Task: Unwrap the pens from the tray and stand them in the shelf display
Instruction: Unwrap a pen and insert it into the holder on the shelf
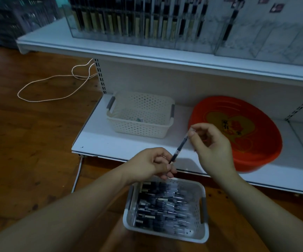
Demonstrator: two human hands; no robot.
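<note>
1. Head view: tray (202, 206), a grey-white perforated basket with grey handles, on the wooden floor (28, 142) between the two forearms, just in front of the lower shelf (110, 146).
2. Packed with wrapped pens (161, 206), dark barrels in clear sleeves, lying roughly crosswise.
3. Just above the tray's far rim: left hand (150, 163), fingers curled, gripping the lower end of a single black pen (179, 148).
4. Pen tilted, rising up and to the right from the left hand, in the air above the tray's far edge and the front of the lower shelf.
5. Beyond the tray, up and to the right: right hand (212, 142), thumb and forefinger pinching the pen's upper tip; whether on clear wrapper or on the pen itself cannot be told.
6. Further back from the tray, on the lower shelf: cream perforated basket (139, 128), a few small scraps on its bottom.
7. Right of that basket, behind the right hand: round red platter (256, 151) with a gold heart design.
8. Far above the tray, on the upper shelf (129, 50): clear acrylic display (274, 40), left compartments filled with upright pens, blurred.
9. Left of the tray, across the floor: loose white cord (43, 84), looped.
</note>
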